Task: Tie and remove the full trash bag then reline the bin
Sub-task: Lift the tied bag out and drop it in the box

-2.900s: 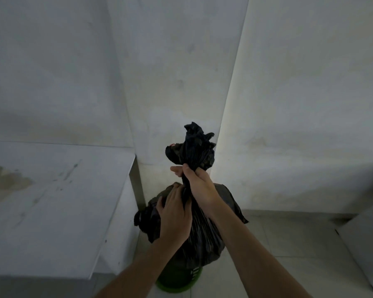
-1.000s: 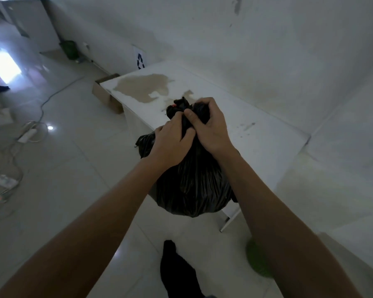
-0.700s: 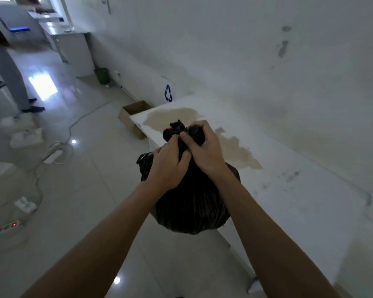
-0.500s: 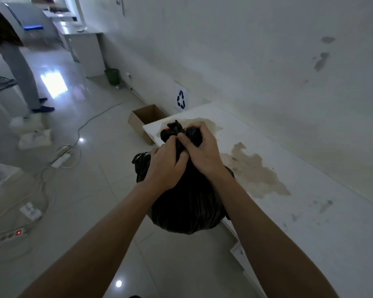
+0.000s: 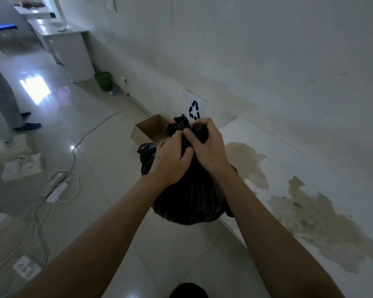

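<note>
Left hand (image 5: 170, 162), right hand (image 5: 209, 149) gripping trash bag (image 5: 187, 198), cardboard box (image 5: 150, 128) behind, stained table (image 5: 293, 160) beside

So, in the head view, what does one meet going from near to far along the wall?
black trash bag → cardboard box → green bin → white cabinet. I leave out the recycling sign: its place against the box is unclear.

A plain office or lab room: tiled floor (image 5: 108, 168), power strips (image 5: 56, 187), a desk (image 5: 58, 37), a recycling sign (image 5: 194, 109) above a cardboard box (image 5: 151, 130).
</note>
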